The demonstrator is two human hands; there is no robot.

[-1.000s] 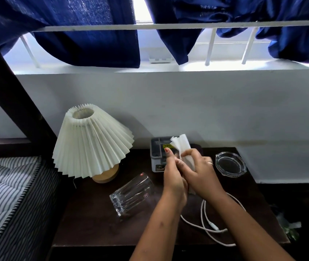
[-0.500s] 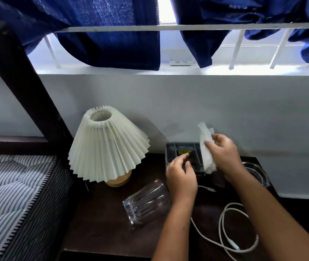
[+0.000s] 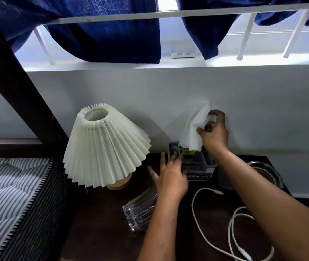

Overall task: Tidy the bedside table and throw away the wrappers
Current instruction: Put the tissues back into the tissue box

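Observation:
My right hand pinches a white tissue and holds it up above a grey tissue box at the back of the dark bedside table. The tissue's lower end still reaches the box opening. My left hand rests with spread fingers on the box's left front, pressing it down. A clear ribbed glass lies on its side just left of my left wrist.
A pleated cream lamp stands at the table's back left. A white cable coils at the front right and a glass ashtray sits at the back right. A striped mattress borders the table's left side.
My right hand has lifted the tissue higher out of the box. My left hand has let go of the tissue and moved onto the box.

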